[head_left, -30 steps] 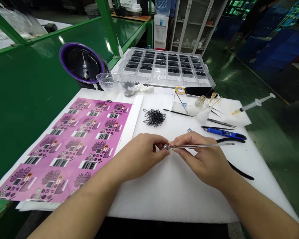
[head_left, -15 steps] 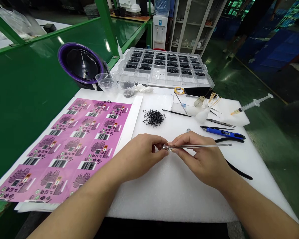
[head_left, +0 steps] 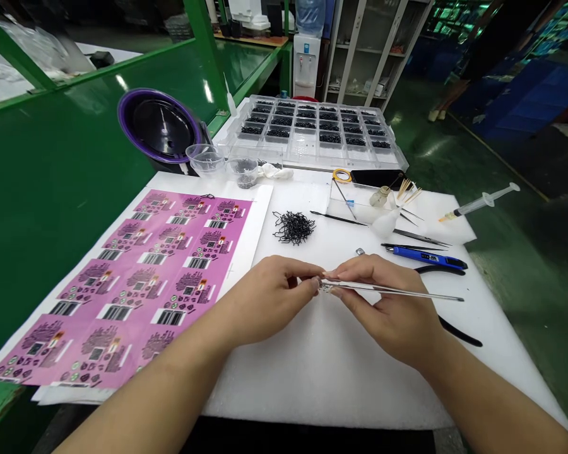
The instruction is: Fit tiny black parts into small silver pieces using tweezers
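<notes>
- White work surface (head_left: 312,372): it carries everything handled; the work, as far as can be judged, is partway, with the piece between the fingertips neither released nor set down.
- Pink printed sheet (head_left: 137,284): flat on the left, apart from the hands.
- Clear compartment tray (head_left: 296,157): at the far side, most compartments holding small black pieces.
- Right hand (head_left: 390,302): thumb and fingers pinching the slim metal tool.
- Left hand (head_left: 274,296): thumb and forefinger pinched on the small shiny piece, nearly meeting the right fingertips.
- Slim metal tool (head_left: 416,292): its long axis runs sideways across the right hand, the free end pointing right and slightly towards the wearer.
- Heap of black pieces (head_left: 294,227): loose beyond the hands, apparently left unsorted.
- Small shiny piece (head_left: 324,287): between both hands' fingertips above the work surface; too covered to tell its axis.
</notes>
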A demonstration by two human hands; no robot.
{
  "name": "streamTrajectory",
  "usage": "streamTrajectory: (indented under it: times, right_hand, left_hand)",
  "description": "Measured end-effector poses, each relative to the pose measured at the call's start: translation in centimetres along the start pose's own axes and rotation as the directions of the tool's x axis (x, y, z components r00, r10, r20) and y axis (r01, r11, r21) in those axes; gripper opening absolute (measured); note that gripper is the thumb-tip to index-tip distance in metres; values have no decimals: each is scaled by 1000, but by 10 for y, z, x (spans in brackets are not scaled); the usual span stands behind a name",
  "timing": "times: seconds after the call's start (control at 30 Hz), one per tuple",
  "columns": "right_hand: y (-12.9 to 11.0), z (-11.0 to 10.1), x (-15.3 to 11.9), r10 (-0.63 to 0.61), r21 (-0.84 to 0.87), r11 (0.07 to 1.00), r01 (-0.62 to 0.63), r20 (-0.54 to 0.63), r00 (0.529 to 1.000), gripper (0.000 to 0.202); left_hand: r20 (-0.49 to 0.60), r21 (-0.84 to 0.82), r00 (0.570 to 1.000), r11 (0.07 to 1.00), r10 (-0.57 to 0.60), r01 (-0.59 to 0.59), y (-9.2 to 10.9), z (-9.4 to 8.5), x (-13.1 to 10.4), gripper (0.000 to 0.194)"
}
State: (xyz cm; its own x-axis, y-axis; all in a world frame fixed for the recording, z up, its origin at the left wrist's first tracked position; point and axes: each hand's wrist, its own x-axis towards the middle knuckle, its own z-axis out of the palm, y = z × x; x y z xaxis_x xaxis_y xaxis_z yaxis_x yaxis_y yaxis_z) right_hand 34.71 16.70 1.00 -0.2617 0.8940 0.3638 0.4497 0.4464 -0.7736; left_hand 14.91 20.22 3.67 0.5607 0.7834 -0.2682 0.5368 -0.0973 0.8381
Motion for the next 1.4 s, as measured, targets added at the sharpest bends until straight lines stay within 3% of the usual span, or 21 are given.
streamTrajectory:
  times: [0.13,0.27,0.33,0.47,0.67,1.4]
  right_hand:
    - [-2,1,0,2,31,1000,-2,5,1000,13]
    - [1,-9,2,125,92,988,-121,-44,991,10]
    - [6,-17,5,218,50,975,-215,-61,974,9]
    - [19,-26,10,336,-88,939,-332,31,941,6]
    - [20,-13,10,285,-106,957,-271,151,947,4]
    - [17,-9,10,257,-183,957,-225,172,951,8]
  left_hand:
    - [23,-53,1000,998,-13,15,-2,1,1,35]
    - [3,-73,997,994,-80,80,-6,1,2,32]
    - [-20,-46,991,990,-132,131,-7,0,1,30]
    - [-22,-3,982,982,-188,188,-2,-3,1,29]
    - [-46,-6,992,993,-118,117,-4,-3,0,29]
    - [-57,54,989,989,-137,140,-1,-4,-3,33]
